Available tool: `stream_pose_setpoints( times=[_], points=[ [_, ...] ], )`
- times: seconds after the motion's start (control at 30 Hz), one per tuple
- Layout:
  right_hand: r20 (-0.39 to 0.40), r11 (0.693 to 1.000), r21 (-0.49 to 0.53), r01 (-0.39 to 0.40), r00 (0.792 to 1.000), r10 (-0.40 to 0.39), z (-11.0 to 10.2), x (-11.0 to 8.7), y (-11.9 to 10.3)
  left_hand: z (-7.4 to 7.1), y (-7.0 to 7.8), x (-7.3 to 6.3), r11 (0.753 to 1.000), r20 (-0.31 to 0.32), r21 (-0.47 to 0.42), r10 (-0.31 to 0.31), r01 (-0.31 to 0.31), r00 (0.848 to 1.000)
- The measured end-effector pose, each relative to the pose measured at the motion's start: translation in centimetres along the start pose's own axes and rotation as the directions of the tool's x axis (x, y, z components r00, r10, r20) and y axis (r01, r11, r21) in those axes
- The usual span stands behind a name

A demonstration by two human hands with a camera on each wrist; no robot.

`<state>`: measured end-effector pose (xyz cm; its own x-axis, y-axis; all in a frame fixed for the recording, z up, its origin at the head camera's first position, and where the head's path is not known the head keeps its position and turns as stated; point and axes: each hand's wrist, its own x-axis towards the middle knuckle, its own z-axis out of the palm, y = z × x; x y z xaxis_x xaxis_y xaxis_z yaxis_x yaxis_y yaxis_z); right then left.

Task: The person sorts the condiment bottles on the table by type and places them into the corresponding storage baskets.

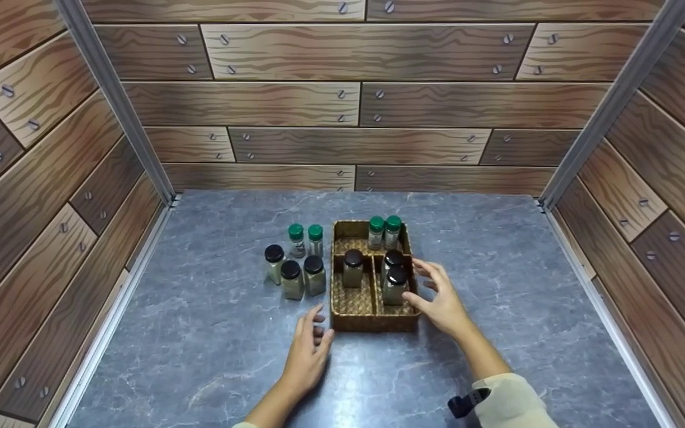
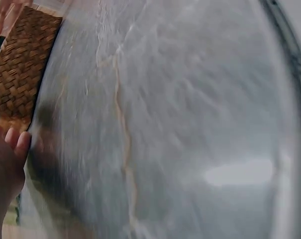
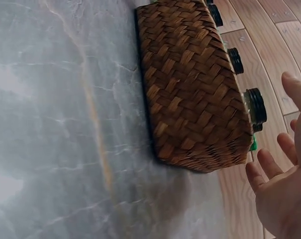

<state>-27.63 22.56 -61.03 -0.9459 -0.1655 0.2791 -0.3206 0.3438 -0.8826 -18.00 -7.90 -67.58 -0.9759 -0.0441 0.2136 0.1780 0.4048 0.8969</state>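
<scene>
A brown woven basket (image 1: pixel 374 324) with one wide back compartment and two front ones stands on the table. In its front right compartment are two black-capped spice jars, the nearer jar (image 1: pixel 395 290) beside my right hand (image 1: pixel 446 303). That hand reaches over the right rim, thumb and fingers spread; in the right wrist view the fingers (image 3: pixel 269 164) look loosely extended. One black-capped jar (image 1: pixel 352 270) stands front left, and two green-capped jars (image 1: pixel 376 233) stand at the back right. My left hand (image 1: pixel 307 356) hovers by the basket's front left corner, fingers relaxed, holding nothing.
Left of the basket, three black-capped jars (image 1: pixel 292 282) and two green-capped jars (image 1: pixel 297 241) stand upright in a cluster. The grey marbled table (image 1: pixel 200 333) is enclosed by wood-patterned walls (image 1: pixel 295 104) at the back and sides.
</scene>
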Motion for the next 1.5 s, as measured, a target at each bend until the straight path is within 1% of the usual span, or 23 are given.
stream_pose_setpoints(
  times=[0.17, 0.23, 0.3, 0.43, 0.5, 0.57, 0.67, 0.83, 0.9, 1.0, 1.07, 1.2, 1.27, 1.37, 1.5],
  points=[
    [0.003, 0.999, 0.049, 0.001, 1.000, -0.001, 0.2, -0.7, 1.3, -2.0, -0.6, -0.7, 0.999, -0.038, 0.005, -0.037, 0.037, 0.999],
    [0.002, 0.998, 0.069, 0.001, 1.000, -0.001, 0.3, -0.9, 2.0, -2.8, -0.8, -0.7, 0.999, -0.051, 0.008, -0.048, 0.048, 0.998],
    [0.024, 0.996, 0.090, -0.010, 1.000, 0.008, 0.3, -1.2, 2.6, -3.6, -1.1, -0.5, 0.998, -0.067, 0.012, -0.056, 0.057, 0.996],
    [0.108, 0.996, 0.077, -0.054, 0.993, 0.045, 0.5, -1.8, 3.4, -5.0, -1.5, 0.1, 0.998, -0.100, 0.010, -0.062, 0.063, 0.993],
    [0.140, 0.996, 0.058, -0.062, 0.989, 0.054, 0.6, -2.0, 3.7, -5.8, -1.6, 0.5, 0.998, -0.116, 0.006, -0.066, 0.067, 0.991],
    [0.149, 0.997, 0.040, -0.061, 0.987, 0.054, 0.8, -2.1, 3.9, -6.4, -1.6, 0.9, 0.998, -0.135, 0.001, -0.067, 0.067, 0.989],
    [0.151, 0.994, 0.069, -0.088, 0.986, 0.076, 1.0, -2.1, 4.1, -7.2, -1.6, 1.6, 0.998, -0.167, 0.001, -0.060, 0.061, 0.984],
    [0.157, 0.983, 0.116, -0.139, 0.980, 0.120, 1.1, -2.0, 4.5, -7.8, -1.1, 2.9, 0.997, -0.204, -0.012, -0.079, 0.079, 0.976],
    [0.167, 0.979, 0.132, -0.152, 0.977, 0.130, 1.2, -2.0, 4.6, -8.1, -0.9, 3.4, 0.995, -0.204, -0.029, -0.097, 0.093, 0.974],
    [0.187, 0.971, 0.152, -0.185, 0.970, 0.156, 1.2, -2.1, 4.8, -8.4, -0.8, 4.2, 0.995, -0.194, -0.043, -0.099, 0.093, 0.976],
    [0.198, 0.964, 0.169, -0.207, 0.965, 0.172, 1.2, -2.2, 4.9, -8.6, -0.7, 4.7, 0.996, -0.183, -0.037, -0.085, 0.080, 0.979],
    [0.210, 0.953, 0.183, -0.240, 0.957, 0.201, 1.3, -2.2, 5.1, -9.1, -0.4, 6.1, 1.000, -0.161, 0.002, -0.024, 0.025, 0.987],
    [0.216, 0.951, 0.182, -0.250, 0.954, 0.209, 1.4, -2.2, 5.1, -9.3, -0.1, 6.8, 1.000, -0.151, 0.005, -0.005, 0.006, 0.988],
    [0.220, 0.948, 0.183, -0.262, 0.950, 0.220, 1.4, -2.3, 5.1, -9.6, 0.3, 7.8, 1.000, -0.135, 0.004, 0.007, -0.007, 0.991],
    [0.207, 0.942, 0.202, -0.268, 0.952, 0.226, 1.3, -2.5, 5.0, -9.6, 0.9, 9.0, 1.000, -0.096, -0.002, -0.008, 0.008, 0.995]
  ],
)
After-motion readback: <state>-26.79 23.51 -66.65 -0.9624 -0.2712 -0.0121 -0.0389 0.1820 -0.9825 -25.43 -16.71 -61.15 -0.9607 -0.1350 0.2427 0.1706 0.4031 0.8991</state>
